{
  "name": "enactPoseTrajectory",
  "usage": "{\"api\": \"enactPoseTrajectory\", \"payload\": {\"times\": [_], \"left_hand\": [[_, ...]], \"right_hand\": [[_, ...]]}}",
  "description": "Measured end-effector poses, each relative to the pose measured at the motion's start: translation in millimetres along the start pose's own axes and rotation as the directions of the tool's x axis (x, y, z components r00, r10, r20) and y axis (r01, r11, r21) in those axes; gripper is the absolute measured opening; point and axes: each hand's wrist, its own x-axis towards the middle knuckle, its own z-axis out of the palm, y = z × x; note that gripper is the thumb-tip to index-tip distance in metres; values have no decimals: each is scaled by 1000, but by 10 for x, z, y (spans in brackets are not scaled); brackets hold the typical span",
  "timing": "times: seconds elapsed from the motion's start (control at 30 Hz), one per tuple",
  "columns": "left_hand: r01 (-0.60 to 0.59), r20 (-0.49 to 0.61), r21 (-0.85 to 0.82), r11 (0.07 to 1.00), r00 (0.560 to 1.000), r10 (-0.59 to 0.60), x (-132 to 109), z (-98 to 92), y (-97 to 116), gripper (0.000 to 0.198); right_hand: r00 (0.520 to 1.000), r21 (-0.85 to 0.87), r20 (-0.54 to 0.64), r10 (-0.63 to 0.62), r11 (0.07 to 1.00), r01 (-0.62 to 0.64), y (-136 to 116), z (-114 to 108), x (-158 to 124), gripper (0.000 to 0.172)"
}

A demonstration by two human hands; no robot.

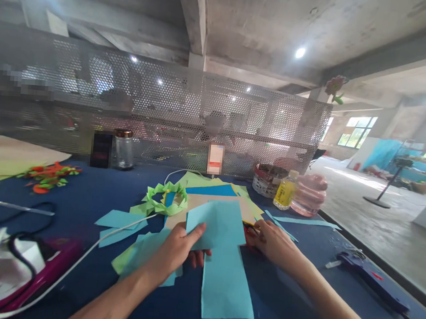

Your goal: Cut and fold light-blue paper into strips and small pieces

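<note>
My left hand (182,243) pinches a light blue sheet of paper (217,223), thumb on top and fingers beneath. Another light blue piece (227,288) extends below that sheet toward me. To the right of the paper, my right hand (267,240) has its fingers closed around what looks like a pair of red-handled scissors (249,235), mostly hidden by the fingers. Behind the hands lies a pile of coloured sheets (210,191). A green ring of pointed paper (166,198) rests at the pile's left. More blue pieces (119,223) lie left of my left hand.
A white cable (91,255) crosses the blue table on the left, near a magenta power strip (41,278). On the right are a glue gun (373,280), a yellow-labelled bottle (284,192), a pink jug (308,196) and a basket (268,181). A perforated metal screen (158,106) stands behind.
</note>
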Motion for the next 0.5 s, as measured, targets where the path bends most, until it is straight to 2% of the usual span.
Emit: {"api": "enactPoseTrajectory", "payload": {"times": [0.13, 0.2, 0.27, 0.33, 0.37, 0.43, 0.5], "left_hand": [[-29, -15, -61, 998, 999, 28, 20, -3, -67, 36], [-38, -42, -94, 995, 999, 34, 16, -7, -61, 36], [-51, -79, -114, 992, 996, 42, 4, -9, -25, 37], [-74, -124, -137, 988, 991, 57, -8, -12, 25, 39], [-88, -155, -158, 984, 986, 63, -11, -14, 49, 39], [-112, -230, -211, 971, 971, 62, -9, -20, 87, 39], [-139, -301, -256, 957, 952, 58, 1, -30, 103, 38]], "right_hand": [[1000, -20, 16, 1, 1000, -1, 14, 33, 15, 29], [999, -29, 16, 32, 999, -32, 10, 24, 26, 37], [997, -1, -2, 79, 997, -79, -12, 7, 27, 36], [996, 121, -54, 71, 991, -64, -72, -14, 5, 28], [997, 234, -71, 37, 972, -19, -122, -26, -17, 24], [996, 513, -69, -64, 854, 90, -262, -52, -83, 25], [991, 751, 29, -131, 657, 65, -432, -70, -167, 32]]}}
